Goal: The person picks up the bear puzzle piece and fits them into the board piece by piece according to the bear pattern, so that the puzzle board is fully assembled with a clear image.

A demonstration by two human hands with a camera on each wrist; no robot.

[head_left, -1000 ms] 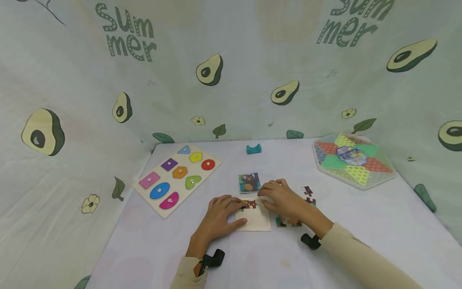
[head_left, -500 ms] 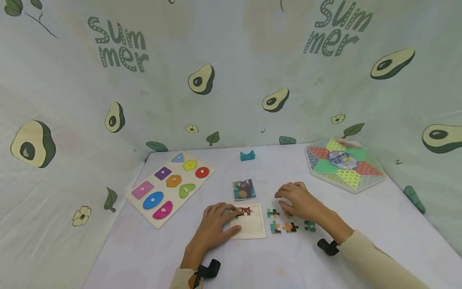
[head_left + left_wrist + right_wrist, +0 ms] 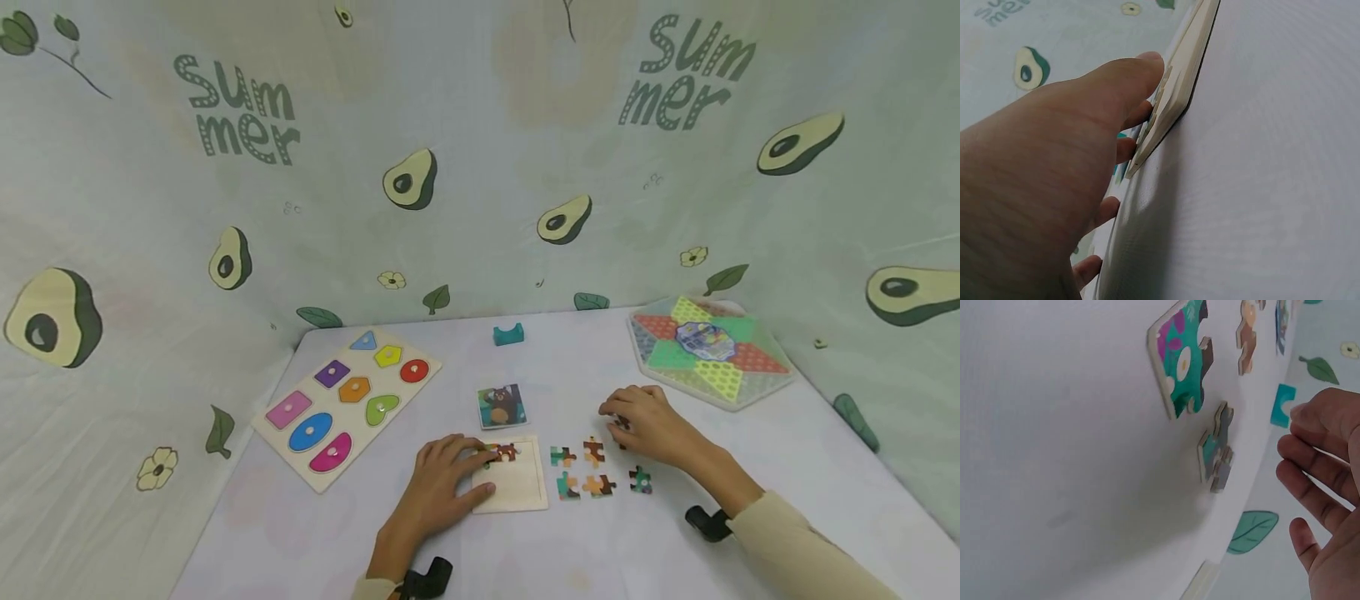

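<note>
My left hand (image 3: 438, 487) rests at the left side of a small wooden puzzle tray (image 3: 519, 496), fingers and thumb lying on it. In the left wrist view the thumb (image 3: 1141, 69) lies along the tray's edge (image 3: 1179, 94). Joined bear-picture pieces (image 3: 507, 452) sit at the tray's top, partly hidden by the fingers. My right hand (image 3: 651, 423) hovers to the right, its fingertips over a dark puzzle piece (image 3: 622, 422). In the right wrist view its bent fingers hold nothing, and a teal puzzle piece (image 3: 1185, 359) lies on the cloth.
Several loose puzzle pieces (image 3: 598, 486) lie between the tray and my right hand. A bear picture card (image 3: 502, 407) is behind the tray. Farther back are a teal holder (image 3: 508, 334), a shape board (image 3: 348, 408) on the left and a hexagonal game board (image 3: 708, 350) on the right.
My right hand has moved from the tray's top right corner out to the right, over the loose pieces. My left hand stays on the tray. The head view has tilted up a little.
</note>
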